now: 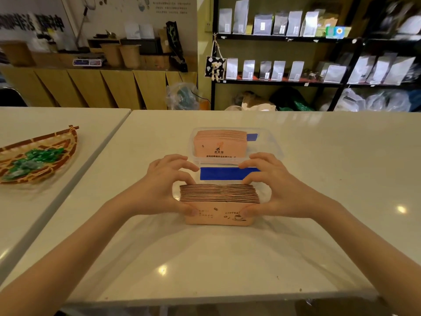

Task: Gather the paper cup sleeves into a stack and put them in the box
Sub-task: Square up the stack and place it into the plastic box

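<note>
A stack of pink paper cup sleeves [219, 205] with black print stands on edge on the white table, just in front of me. My left hand [166, 185] grips its left end and my right hand [271, 185] grips its right end, thumbs on the front face and fingers curled over the top. Just beyond it sits a clear plastic box [271, 144] with a second batch of pink sleeves [219, 143] standing inside at its left. A blue strip [224, 174] shows at the box's near side.
A woven basket [45, 142] with green-wrapped sweets lies on the adjoining table at the left. A seam runs between the two tables. Shelves of silver bags [278, 69] and a wooden counter stand behind the table.
</note>
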A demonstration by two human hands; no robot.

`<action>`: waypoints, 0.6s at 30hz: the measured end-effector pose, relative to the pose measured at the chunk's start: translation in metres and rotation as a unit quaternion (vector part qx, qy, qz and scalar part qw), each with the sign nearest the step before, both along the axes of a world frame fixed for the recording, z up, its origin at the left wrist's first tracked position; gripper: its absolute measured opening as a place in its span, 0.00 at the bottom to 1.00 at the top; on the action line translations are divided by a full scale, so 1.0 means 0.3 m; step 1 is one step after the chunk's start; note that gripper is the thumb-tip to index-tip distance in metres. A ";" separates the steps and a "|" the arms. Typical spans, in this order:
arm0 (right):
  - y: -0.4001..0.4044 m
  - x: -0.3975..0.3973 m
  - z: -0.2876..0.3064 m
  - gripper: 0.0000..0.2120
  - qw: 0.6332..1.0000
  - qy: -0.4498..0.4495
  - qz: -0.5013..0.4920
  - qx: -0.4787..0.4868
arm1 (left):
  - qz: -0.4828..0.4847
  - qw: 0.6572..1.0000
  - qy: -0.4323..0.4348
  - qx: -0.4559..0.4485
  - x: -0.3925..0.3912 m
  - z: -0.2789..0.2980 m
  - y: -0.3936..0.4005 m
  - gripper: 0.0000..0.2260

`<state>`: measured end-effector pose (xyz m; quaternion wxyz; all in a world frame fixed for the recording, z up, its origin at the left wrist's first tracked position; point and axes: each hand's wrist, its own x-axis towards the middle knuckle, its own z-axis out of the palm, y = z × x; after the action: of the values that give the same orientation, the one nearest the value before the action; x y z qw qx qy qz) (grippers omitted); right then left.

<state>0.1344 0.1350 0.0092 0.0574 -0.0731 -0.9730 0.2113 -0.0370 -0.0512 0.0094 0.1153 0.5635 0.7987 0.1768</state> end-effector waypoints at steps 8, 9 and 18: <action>0.089 -0.055 0.158 0.22 0.989 0.121 -0.041 0.078 | 0.018 0.987 0.116 0.109 -0.070 0.169 0.105 0.19; 0.103 -0.072 0.166 0.23 0.984 0.142 -0.059 0.086 | 0.030 0.983 0.131 0.129 -0.080 0.184 0.123 0.18; 0.203 -0.194 0.102 0.22 0.977 0.152 -0.084 0.121 | 0.071 0.983 0.105 0.130 -0.192 0.123 0.240 0.20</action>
<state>0.0763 0.1958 0.0398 0.2301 -0.1143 -0.9617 0.0952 -0.0947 0.0207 0.0464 -0.0569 0.5307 0.8146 0.2268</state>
